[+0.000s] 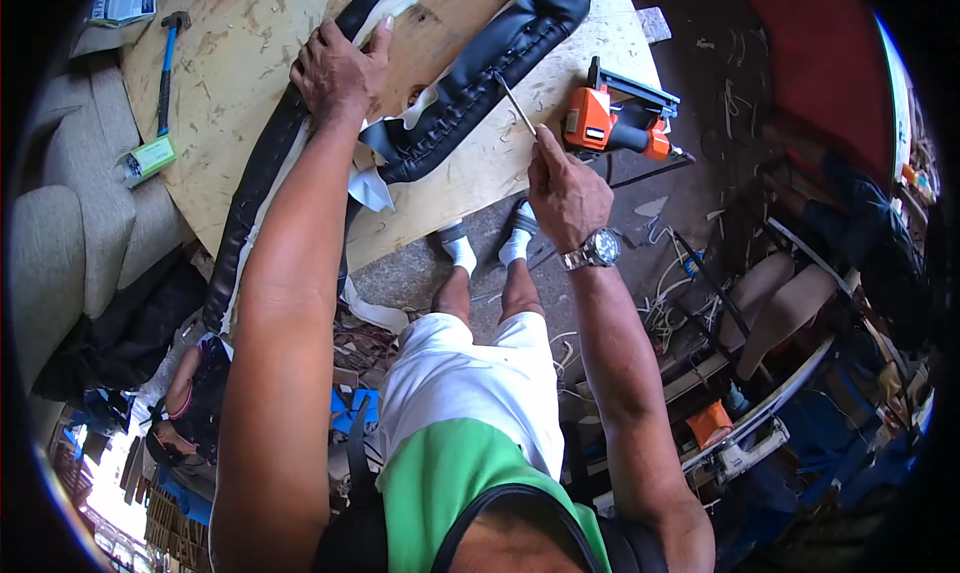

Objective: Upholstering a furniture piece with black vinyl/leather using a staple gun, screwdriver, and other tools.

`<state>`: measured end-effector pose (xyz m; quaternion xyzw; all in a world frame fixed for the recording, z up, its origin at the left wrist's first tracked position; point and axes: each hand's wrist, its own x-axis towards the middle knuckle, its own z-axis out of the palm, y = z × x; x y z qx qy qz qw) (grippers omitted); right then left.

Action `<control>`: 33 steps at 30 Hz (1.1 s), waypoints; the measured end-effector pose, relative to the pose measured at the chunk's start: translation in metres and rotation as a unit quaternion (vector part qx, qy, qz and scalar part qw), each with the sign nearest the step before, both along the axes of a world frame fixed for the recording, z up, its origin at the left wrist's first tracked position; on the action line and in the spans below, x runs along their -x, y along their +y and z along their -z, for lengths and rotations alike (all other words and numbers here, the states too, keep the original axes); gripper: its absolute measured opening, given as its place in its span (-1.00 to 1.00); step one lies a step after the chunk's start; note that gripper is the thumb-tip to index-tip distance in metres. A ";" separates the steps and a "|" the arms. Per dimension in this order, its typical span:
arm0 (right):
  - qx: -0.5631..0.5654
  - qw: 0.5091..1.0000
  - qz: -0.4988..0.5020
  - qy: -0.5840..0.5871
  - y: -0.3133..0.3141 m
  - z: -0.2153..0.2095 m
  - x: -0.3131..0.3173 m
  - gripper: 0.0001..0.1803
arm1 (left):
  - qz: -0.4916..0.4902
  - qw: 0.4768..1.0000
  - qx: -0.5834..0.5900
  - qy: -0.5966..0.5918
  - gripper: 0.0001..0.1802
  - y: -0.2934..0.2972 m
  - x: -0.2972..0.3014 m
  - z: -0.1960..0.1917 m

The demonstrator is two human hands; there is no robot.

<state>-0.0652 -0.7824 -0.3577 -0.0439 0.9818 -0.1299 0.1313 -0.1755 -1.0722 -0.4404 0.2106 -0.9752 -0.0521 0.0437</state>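
Observation:
A black upholstered frame (455, 108) lies on a plywood tabletop (225, 73), its bare wooden middle showing inside a gathered, stapled black cover. My left hand (342, 73) presses on the frame's left rail, fingers bent over it and thumb apart. In my right hand (572, 195) is a screwdriver (517, 104) with a thin metal shaft; my closed fingers hide its handle. The index finger stretches along the shaft, and the tip meets the gathered edge of the black cover. Just right of that hand lies an orange and black staple gun (610, 118).
A hammer (167, 78) with a blue and black handle and a green-and-white box (150, 160) lie at the table's left. Grey cushions (85, 193) stand beside it. Cords and scraps (665, 288) litter the floor at right. Another person (190, 403) is at lower left.

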 end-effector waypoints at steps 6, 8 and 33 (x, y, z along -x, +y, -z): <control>-0.024 0.998 -0.030 0.050 0.000 0.006 0.012 -0.59 | -0.003 1.000 -0.021 -0.017 0.01 -0.005 0.010 0.001; 0.032 0.994 -0.034 0.102 0.003 0.009 0.011 -0.55 | -0.009 0.999 -0.024 -0.028 0.01 -0.011 0.011 0.005; 0.101 0.987 -0.015 0.120 0.010 0.081 0.043 -0.52 | -0.013 0.997 -0.043 -0.063 -0.05 0.005 0.049 -0.016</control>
